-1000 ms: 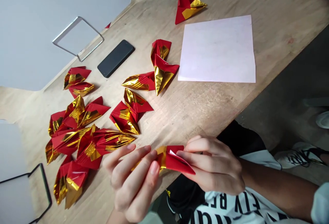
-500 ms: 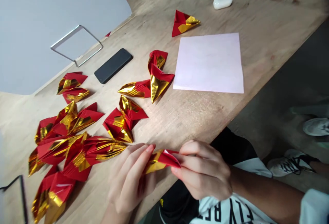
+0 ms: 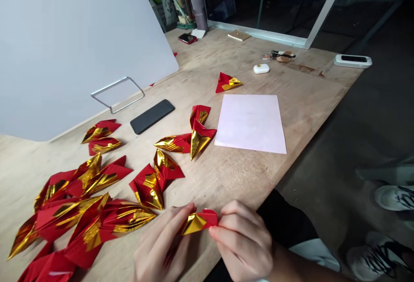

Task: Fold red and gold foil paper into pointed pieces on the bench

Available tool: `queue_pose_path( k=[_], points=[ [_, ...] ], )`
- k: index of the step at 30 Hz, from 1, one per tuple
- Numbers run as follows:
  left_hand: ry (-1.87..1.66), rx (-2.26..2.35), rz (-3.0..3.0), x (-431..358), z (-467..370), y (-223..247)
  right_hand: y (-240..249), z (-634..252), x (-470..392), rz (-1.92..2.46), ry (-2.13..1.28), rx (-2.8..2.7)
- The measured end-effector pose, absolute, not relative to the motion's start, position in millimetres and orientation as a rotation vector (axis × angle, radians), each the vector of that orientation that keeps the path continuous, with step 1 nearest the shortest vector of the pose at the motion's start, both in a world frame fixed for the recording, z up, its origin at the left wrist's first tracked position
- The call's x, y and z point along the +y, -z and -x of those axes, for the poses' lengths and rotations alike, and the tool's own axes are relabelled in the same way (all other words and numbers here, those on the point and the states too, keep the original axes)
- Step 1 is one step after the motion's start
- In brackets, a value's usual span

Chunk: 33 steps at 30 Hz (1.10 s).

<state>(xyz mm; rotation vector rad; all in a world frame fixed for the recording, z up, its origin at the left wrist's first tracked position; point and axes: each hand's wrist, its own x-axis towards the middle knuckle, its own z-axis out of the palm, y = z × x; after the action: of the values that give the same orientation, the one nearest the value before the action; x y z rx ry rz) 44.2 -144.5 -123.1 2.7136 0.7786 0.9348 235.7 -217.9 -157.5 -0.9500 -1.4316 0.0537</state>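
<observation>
Between my hands, at the table's front edge, is a small folded piece of red and gold paper (image 3: 199,221). My left hand (image 3: 166,243) grips its left end, with fingers bent around it. The right end is pinched between the thumb and fingers of my right hand (image 3: 242,239). Several folded red and gold paper pieces (image 3: 87,221) lie in a cluster on the left. Two more (image 3: 157,178) sit just beyond my left hand, and others (image 3: 200,137) lie near the middle. A lone folded piece (image 3: 227,83) rests behind a pale square sheet (image 3: 250,122).
A black phone (image 3: 152,116) lies beside a large white board (image 3: 77,49) with a metal loop (image 3: 119,94). Farther back are a white case (image 3: 261,69), keys (image 3: 281,56), a red-edged phone (image 3: 187,38) and a grey bottle (image 3: 197,4). Shoes (image 3: 394,198) show at the right.
The view has tilted up, showing the table's far end. Both hands still hold the folded paper, whose right end now shows more of its flat red side.
</observation>
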Motion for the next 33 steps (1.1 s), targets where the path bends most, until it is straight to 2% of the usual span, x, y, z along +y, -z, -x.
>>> queue_pose_path(
  k=[16,27,33],
  points=[
    [-0.936,0.878,-2.547,-138.2,-51.0,125.8,157.4,-235.6,-217.3,0.976,-0.289,-1.267],
    [-0.962,0.846,-2.442,-136.7,-46.7,121.9,166.4,-231.9,-208.8,1.15,-0.666,-0.949],
    [-1.168,0.975,-2.334,-129.4,-43.9,122.9,167.7,-230.9,-204.1,1.181,-0.773,-0.828]
  ],
)
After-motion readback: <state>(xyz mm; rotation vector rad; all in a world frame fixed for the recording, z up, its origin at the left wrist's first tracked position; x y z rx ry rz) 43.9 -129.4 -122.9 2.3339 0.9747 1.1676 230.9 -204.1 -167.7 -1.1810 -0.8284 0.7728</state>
